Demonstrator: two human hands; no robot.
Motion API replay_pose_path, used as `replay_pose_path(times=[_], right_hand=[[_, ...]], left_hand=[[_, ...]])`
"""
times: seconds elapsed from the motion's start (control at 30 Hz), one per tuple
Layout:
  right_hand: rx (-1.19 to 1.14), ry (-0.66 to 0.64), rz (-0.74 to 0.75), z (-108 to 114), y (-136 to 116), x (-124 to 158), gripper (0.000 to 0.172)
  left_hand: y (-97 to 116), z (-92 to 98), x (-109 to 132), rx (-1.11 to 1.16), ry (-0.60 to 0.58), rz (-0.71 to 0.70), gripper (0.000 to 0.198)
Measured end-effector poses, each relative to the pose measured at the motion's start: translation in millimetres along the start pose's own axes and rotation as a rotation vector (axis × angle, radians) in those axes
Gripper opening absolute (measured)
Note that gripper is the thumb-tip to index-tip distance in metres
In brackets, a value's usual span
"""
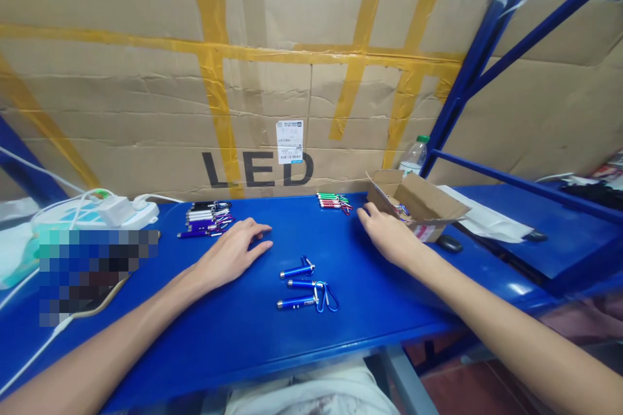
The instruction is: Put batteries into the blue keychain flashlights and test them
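My left hand (236, 253) hovers over or rests on the blue table with thumb and index finger apart, holding nothing. Just beyond it is a group of penlights with carabiner clips (207, 215) in black, silver and purple. At the left side of an open cardboard box (440, 207), my right hand (387, 230) has its fingers curled against the box; the fingertips are partly hidden. Inside the box a few small shiny pieces show. Between my hands and nearer to me lie three blue penlights (296, 303) with clips. Green and red penlights (333, 202) lie farther back.
A large cardboard sheet (263, 97) marked LED stands behind the table (233, 337). At left are a power strip (131, 213) with cables and a blurred-out phone (102, 285). On the right are a bottle (413, 157), a black mouse (448, 244) and a blue metal frame (464, 87).
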State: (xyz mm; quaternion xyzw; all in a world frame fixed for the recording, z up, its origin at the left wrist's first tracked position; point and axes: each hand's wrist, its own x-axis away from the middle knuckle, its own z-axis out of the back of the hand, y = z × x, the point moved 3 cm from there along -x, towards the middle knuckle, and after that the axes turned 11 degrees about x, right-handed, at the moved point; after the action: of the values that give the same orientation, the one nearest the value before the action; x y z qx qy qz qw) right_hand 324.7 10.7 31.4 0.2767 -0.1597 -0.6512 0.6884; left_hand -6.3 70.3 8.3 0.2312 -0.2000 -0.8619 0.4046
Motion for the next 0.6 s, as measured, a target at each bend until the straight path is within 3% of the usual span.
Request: replay_pose_path(times=[0.1,0.2,0.43,0.6], right_hand=[[0.049,-0.054,-0.065,-15,-8,-9,0.047],[0.053,-0.077,-0.045,-22,-8,-13,0.041],[-0.035,-0.062,0.002,-18,-10,-8,0.034],[-0.154,0.006,0.055,-16,1,0,0.017]], left_hand=[[1,0.1,0,-0.004,-0.006,-0.005,0.051],[1,-0.1,1,-0.011,-0.01,-0.012,0.05],[1,0.0,1,-0.01,-0.003,-0.014,0.05],[0,-0.4,0,-0.015,-0.012,-0.018,0.05]])
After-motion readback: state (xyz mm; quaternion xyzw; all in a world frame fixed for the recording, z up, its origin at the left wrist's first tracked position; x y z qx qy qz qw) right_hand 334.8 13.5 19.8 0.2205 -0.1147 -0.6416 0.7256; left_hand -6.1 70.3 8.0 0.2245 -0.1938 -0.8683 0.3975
